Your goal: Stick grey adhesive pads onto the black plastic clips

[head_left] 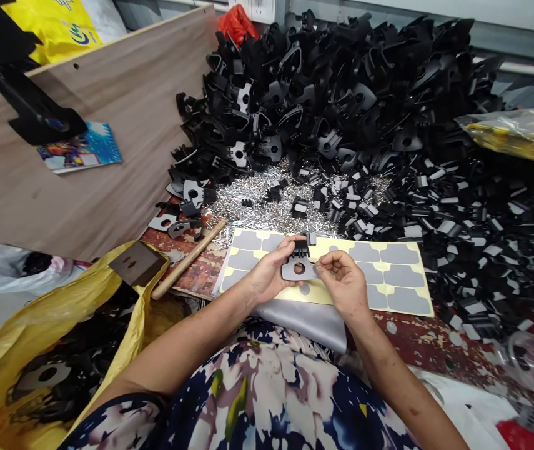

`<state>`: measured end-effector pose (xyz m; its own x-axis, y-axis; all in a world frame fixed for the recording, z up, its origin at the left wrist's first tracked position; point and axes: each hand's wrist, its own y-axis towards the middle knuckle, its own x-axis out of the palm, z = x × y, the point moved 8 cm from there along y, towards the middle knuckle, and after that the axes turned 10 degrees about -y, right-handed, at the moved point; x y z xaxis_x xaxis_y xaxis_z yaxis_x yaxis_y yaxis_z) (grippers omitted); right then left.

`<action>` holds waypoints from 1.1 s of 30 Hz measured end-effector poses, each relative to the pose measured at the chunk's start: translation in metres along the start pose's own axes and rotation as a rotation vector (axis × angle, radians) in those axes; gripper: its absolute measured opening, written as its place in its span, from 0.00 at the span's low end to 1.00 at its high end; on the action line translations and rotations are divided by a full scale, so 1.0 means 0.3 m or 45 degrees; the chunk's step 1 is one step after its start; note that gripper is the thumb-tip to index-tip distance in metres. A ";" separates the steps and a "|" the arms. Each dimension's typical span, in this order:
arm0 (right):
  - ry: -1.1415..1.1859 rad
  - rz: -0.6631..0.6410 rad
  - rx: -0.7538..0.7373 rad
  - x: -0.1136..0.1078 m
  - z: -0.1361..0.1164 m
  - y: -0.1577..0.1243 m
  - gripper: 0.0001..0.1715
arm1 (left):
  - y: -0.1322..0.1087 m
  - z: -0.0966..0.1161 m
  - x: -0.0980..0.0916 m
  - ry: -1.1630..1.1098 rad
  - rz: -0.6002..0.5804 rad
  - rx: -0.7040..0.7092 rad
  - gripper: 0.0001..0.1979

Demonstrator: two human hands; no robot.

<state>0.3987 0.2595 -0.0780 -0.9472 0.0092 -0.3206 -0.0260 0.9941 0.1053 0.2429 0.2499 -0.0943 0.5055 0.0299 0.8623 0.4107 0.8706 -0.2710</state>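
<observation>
My left hand is closed around a black plastic clip part with short prongs, above the sheet. On its face sits a grey sticker with a round hole. The fingers of my right hand pinch at the right end of this grey sticker; whether it is fully stuck down there I cannot tell. Under both hands lies a yellow backing sheet bearing rows of grey stickers. A grey sheet hangs over the table edge in front of my body.
A big heap of black plastic parts stands behind small metal pins. Small black pieces spread at right. A wooden stick lies left, beside a yellow bag of parts. A wooden board walls the left side.
</observation>
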 end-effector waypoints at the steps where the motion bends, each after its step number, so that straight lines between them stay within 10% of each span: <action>1: -0.029 -0.002 -0.024 0.001 -0.011 -0.003 0.08 | -0.003 0.000 0.000 0.021 0.007 0.006 0.23; 10: -0.435 -0.009 -0.268 0.036 -0.098 -0.037 0.04 | -0.003 -0.003 -0.016 0.433 0.221 0.384 0.27; 17: -0.902 0.054 -0.346 0.027 -0.142 -0.049 0.19 | -0.040 0.017 -0.043 0.531 0.302 0.479 0.26; 24: -0.140 -0.762 0.060 0.064 -0.004 -0.004 0.20 | -0.163 0.012 0.002 0.497 0.189 -0.158 0.41; 28: -0.567 -0.839 -0.068 -0.010 -0.017 0.169 0.09 | -0.189 0.308 -0.028 0.574 0.434 -0.027 0.45; 31: -0.861 -0.521 -0.145 -0.111 -0.059 0.432 0.10 | -0.237 0.721 0.012 0.541 0.550 0.758 0.39; 33: -0.973 -0.328 -0.144 -0.152 -0.078 0.611 0.10 | -0.283 0.870 0.029 0.444 0.621 1.085 0.24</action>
<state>0.4296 0.4386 -0.0220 -0.4283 -0.1063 -0.8973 -0.2842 0.9585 0.0221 0.0142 0.3044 0.0478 0.7199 0.4460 0.5318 -0.5002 0.8646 -0.0481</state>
